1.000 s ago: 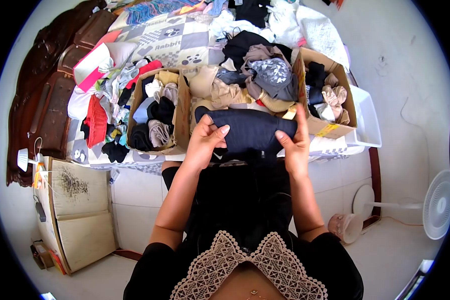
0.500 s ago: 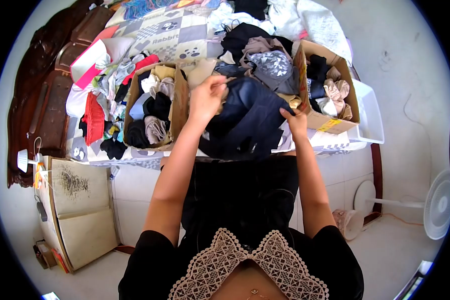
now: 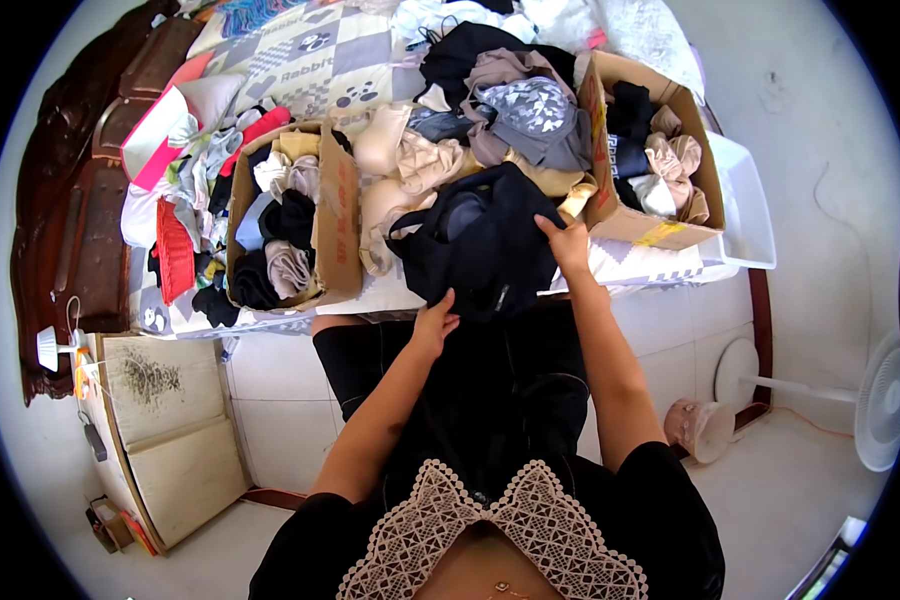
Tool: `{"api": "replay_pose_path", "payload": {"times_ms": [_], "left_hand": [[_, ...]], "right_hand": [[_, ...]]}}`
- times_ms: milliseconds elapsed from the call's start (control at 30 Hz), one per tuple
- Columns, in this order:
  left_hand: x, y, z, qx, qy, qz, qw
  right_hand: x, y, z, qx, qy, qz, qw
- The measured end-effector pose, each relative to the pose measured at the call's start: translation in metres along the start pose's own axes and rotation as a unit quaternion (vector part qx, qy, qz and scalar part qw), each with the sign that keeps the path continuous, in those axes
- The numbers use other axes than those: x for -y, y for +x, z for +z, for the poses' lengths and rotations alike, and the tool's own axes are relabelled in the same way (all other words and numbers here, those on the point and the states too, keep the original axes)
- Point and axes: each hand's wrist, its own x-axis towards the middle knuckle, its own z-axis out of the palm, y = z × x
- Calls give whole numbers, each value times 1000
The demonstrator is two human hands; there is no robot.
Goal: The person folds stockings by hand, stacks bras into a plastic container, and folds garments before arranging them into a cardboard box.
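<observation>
A black bra [image 3: 490, 245] with a rounded cup and wide straps is spread between my hands at the bed's front edge. My right hand [image 3: 568, 245] pinches its right side, thumb on top. At its lower left edge, my left hand [image 3: 435, 325] is closed on the fabric, with the fingertips partly hidden. Beige bras [image 3: 420, 165] lie just behind and left of it. Farther back is a grey bra with a patterned cup [image 3: 530, 110].
Left stands a cardboard box [image 3: 338, 225] of rolled clothes; another cardboard box [image 3: 650, 228] with garments stands right, beside a clear plastic bin [image 3: 750, 200]. A red basket [image 3: 176, 250] sits among clothes at far left. A white fan [image 3: 880, 400] stands on the right.
My left hand has come down from the upper left of the black bra to its lower edge. The bra has turned and spread, uncovering the beige bras. My right hand keeps its hold.
</observation>
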Motion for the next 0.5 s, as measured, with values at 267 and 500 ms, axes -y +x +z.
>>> {"api": "replay_pose_path", "payload": {"times_ms": [267,500], "left_hand": [[-33,-20,20,156,-214,151,952],[-21,-25,12,226,-277,30,934]], "right_hand": [[72,-95,13,249,-132,-477,833],[16,-117,18,350,-131,-345,861]]}}
